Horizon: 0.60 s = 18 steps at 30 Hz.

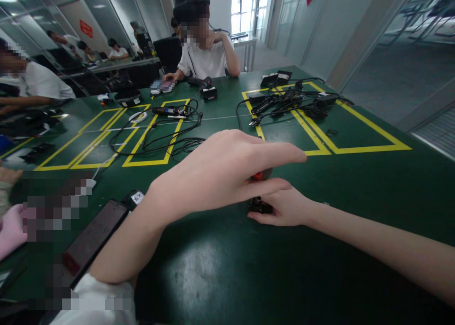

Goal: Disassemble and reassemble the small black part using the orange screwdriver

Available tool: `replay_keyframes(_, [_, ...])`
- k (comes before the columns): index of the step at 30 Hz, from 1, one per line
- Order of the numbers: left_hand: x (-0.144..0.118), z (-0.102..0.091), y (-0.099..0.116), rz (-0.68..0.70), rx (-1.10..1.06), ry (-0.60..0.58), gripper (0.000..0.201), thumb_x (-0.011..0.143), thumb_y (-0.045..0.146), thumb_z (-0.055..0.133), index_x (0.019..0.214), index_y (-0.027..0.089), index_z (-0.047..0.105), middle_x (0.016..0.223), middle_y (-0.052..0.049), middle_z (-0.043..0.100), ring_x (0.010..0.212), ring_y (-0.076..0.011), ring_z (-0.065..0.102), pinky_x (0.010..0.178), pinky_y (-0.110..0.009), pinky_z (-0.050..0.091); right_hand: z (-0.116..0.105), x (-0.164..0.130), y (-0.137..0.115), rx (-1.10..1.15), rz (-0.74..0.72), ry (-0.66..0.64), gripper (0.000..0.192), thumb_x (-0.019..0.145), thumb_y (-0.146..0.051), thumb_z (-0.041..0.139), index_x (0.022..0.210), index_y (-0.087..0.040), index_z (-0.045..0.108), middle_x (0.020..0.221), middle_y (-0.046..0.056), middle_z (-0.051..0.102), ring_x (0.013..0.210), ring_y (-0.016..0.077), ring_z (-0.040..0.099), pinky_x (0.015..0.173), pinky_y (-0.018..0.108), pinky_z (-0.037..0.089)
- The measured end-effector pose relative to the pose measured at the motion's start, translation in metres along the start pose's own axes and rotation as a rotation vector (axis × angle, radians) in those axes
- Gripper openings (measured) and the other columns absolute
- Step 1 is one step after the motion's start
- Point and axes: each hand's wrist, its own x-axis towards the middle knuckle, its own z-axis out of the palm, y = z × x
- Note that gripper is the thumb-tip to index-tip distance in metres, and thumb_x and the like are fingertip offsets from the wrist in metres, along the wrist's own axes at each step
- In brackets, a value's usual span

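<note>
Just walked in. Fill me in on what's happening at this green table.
A person's two bare hands meet over the dark green table. The left hand closes over a small object with a red part, mostly hidden. The right hand holds a small black part against the tabletop beneath it. Black cables lie in yellow-taped boxes beyond, where another person sits.

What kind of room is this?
Probably a workshop or training room in an office building. A big green table has yellow taped boxes, tangled black cables and a power tool, with other people seated around it.
</note>
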Motion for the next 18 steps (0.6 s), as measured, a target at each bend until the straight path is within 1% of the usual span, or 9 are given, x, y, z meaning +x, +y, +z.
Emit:
replay_keyframes(2, [-0.0003, 0.0007, -0.0007, -0.038, 0.080, 0.012, 0.025, 0.100, 0.035, 0.058, 0.095, 0.017, 0.074, 0.070, -0.003, 0.072, 0.071, -0.0167, 0.071, 0.063, -0.024, 0.049, -0.0005, 0.0001, -0.0004, 0.006, 0.006, -0.009, 0.040, 0.098, -0.053, 0.057, 0.087, -0.017, 0.070, 0.070, 0.007, 0.075, 0.059, 0.0196, 0.066, 0.055, 0.028, 0.036])
replay_keyframes(3, [-0.0005, 0.0010, -0.0009, -0.052, 0.112, 0.017, 0.028, 0.100, 0.038, 0.058, 0.089, 0.017, 0.073, 0.064, -0.003, 0.068, 0.068, -0.0166, 0.069, 0.062, -0.024, 0.047, -0.0006, 0.0002, -0.0004, 0.002, 0.002, -0.005, 0.040, 0.098, -0.053, 0.057, 0.087, -0.017, 0.070, 0.070, 0.007, 0.075, 0.059, 0.0198, 0.067, 0.055, 0.028, 0.036])
replay_keyframes(5, [-0.0011, 0.0017, -0.0005, -0.069, 0.133, 0.026, 0.028, 0.099, 0.038, 0.056, 0.090, 0.017, 0.073, 0.068, -0.003, 0.070, 0.069, -0.0172, 0.070, 0.063, -0.025, 0.048, 0.0000, 0.0005, 0.0003, -0.021, -0.013, 0.016, 0.040, 0.097, -0.054, 0.058, 0.084, -0.018, 0.070, 0.069, 0.007, 0.073, 0.061, 0.0207, 0.066, 0.056, 0.029, 0.035])
replay_keyframes(6, [-0.0013, 0.0021, 0.0000, -0.069, 0.124, 0.030, 0.025, 0.099, 0.035, 0.055, 0.096, 0.017, 0.073, 0.077, -0.005, 0.074, 0.075, -0.0181, 0.072, 0.066, -0.026, 0.050, 0.0006, 0.0007, 0.0008, -0.035, -0.020, 0.026, 0.040, 0.097, -0.054, 0.058, 0.082, -0.018, 0.069, 0.068, 0.007, 0.072, 0.061, 0.0210, 0.066, 0.056, 0.029, 0.035])
replay_keyframes(8, [-0.0016, 0.0031, 0.0010, -0.056, 0.084, 0.033, 0.026, 0.096, 0.026, 0.053, 0.111, 0.018, 0.071, 0.107, -0.009, 0.078, 0.093, -0.0212, 0.075, 0.074, -0.029, 0.055, 0.0018, 0.0009, 0.0018, -0.054, -0.032, 0.039, 0.041, 0.096, -0.055, 0.059, 0.080, -0.019, 0.068, 0.065, 0.006, 0.070, 0.061, 0.0211, 0.065, 0.056, 0.029, 0.034])
replay_keyframes(11, [-0.0017, 0.0052, 0.0012, -0.029, 0.043, 0.044, 0.039, 0.091, 0.016, 0.050, 0.127, 0.020, 0.066, 0.147, -0.013, 0.062, 0.122, -0.0250, 0.069, 0.085, -0.032, 0.059, 0.0029, 0.0007, 0.0023, -0.039, -0.030, 0.054, 0.040, 0.096, -0.055, 0.061, 0.080, -0.019, 0.067, 0.064, 0.005, 0.069, 0.061, 0.0208, 0.064, 0.058, 0.029, 0.035])
replay_keyframes(13, [-0.0016, 0.0071, 0.0005, -0.006, 0.049, 0.046, 0.045, 0.090, 0.011, 0.048, 0.130, 0.024, 0.064, 0.156, -0.011, 0.054, 0.131, -0.0247, 0.064, 0.089, -0.032, 0.059, 0.0026, 0.0003, 0.0019, -0.021, -0.023, 0.060, 0.041, 0.096, -0.056, 0.060, 0.081, -0.019, 0.068, 0.064, 0.006, 0.069, 0.063, 0.0209, 0.064, 0.059, 0.030, 0.036])
replay_keyframes(15, [-0.0014, 0.0087, 0.0002, 0.013, 0.072, 0.049, 0.045, 0.092, 0.009, 0.047, 0.130, 0.027, 0.064, 0.153, -0.008, 0.058, 0.129, -0.0226, 0.066, 0.088, -0.030, 0.059, 0.0017, -0.0003, 0.0015, -0.016, -0.019, 0.057, 0.041, 0.097, -0.056, 0.059, 0.082, -0.019, 0.069, 0.065, 0.006, 0.069, 0.064, 0.0211, 0.064, 0.060, 0.030, 0.037])
replay_keyframes(18, [-0.0012, 0.0091, 0.0013, -0.004, 0.128, 0.038, 0.035, 0.096, 0.012, 0.048, 0.121, 0.025, 0.068, 0.123, -0.006, 0.075, 0.104, -0.0184, 0.074, 0.076, -0.026, 0.056, 0.0008, -0.0011, 0.0015, -0.025, -0.013, 0.033, 0.041, 0.097, -0.056, 0.058, 0.084, -0.019, 0.070, 0.065, 0.006, 0.070, 0.064, 0.0212, 0.065, 0.061, 0.029, 0.038])
